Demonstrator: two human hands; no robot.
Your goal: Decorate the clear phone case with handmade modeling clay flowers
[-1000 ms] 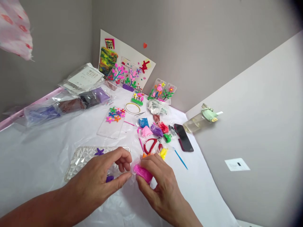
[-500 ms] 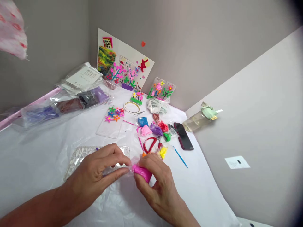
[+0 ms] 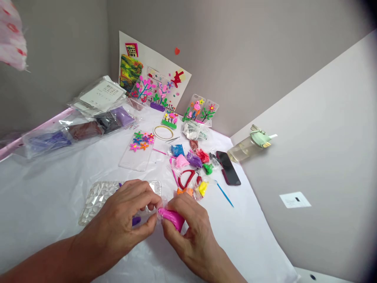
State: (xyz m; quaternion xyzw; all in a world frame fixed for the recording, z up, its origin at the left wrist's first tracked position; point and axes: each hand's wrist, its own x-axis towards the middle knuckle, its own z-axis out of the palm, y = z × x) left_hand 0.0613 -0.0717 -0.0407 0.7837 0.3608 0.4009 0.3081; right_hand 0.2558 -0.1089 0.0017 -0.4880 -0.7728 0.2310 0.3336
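From my remote station I see the right hand [image 3: 191, 224], its fingers gripping a bright pink packet [image 3: 173, 218] over the tabletop [image 3: 235, 243]. Left hand [image 3: 122, 218]: fingers curled at the packet's near end; I cannot tell whether they grip it. Textured clear case [image 3: 94, 200] lies partly hidden by the left hand. Beyond the right, I note a yellow packet [image 3: 203, 189].

A home-like craft corner is indicated by the white-covered table [image 3: 241, 236] beneath the grip of the right hand [image 3: 198, 226], small multicoloured plastic-wrapped clay-like lumps [image 3: 194, 160] just beyond it, and a white decorated paper panel [image 3: 157, 63] farther beyond.
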